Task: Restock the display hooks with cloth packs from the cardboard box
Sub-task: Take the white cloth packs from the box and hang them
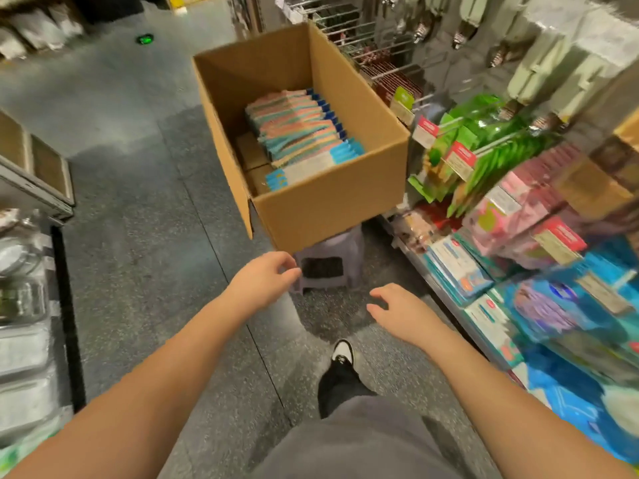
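Standing open-topped on a small grey plastic stool (328, 262): the cardboard box (332, 205), plain brown corrugated board with straight walls, one loose flap hanging at its near left corner. Inside the box, against its right wall, a leaning row of flat cloth packs (302, 129), striped pink, teal and cream with blue header cards; bare brown cardboard left of the row. Directly right of the box, the display hooks (371, 46), thin metal rods, some bare, others loaded with glossy green packets (484, 133), pink packs (518, 202) and red-and-white price tags. Below and right of the box, a shelf edge (449, 305) crowding the aisle with blue and teal packages, blurred. Left of the box, speckled grey stone floor (138, 236); further left, a low rack of clear containers (24, 305).

Just short of the box's near wall, left hand (262, 281) with fingers loosely curled, holding nothing, beside the stool. Nearer than the box and to its right, right hand (403, 311) spread and relaxed, also holding nothing. Beneath the hands, a black-and-white shoe (342, 354) and grey trouser leg.
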